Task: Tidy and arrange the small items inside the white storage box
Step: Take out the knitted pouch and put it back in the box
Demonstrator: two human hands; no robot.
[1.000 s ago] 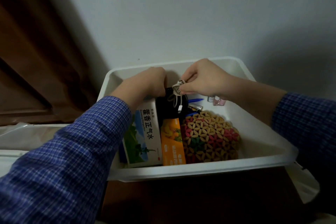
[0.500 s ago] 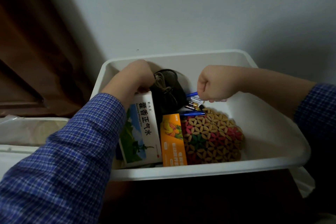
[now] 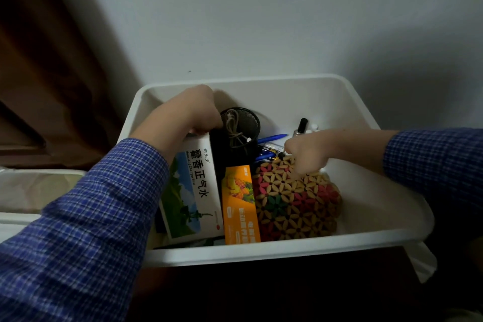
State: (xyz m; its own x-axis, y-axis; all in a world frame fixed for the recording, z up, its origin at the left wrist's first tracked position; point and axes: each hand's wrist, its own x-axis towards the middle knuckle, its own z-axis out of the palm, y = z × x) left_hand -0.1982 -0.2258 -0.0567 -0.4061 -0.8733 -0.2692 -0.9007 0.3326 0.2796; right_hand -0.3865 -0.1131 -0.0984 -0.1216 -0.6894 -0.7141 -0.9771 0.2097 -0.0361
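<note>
Against the pale wall, the white storage box (image 3: pixel 366 117) is sitting. I am gripping the black mesh pen cup (image 3: pixel 241 129) with my left hand (image 3: pixel 194 110). My right hand (image 3: pixel 307 151), fingers curled, is reaching down among the pens (image 3: pixel 271 138) beside the beaded mat (image 3: pixel 295 204); what it is holding I cannot tell.

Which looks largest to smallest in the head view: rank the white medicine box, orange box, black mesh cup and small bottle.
1. white medicine box
2. orange box, though partly hidden by the storage box rim
3. black mesh cup, partly hidden, lying farther away
4. small bottle
</note>
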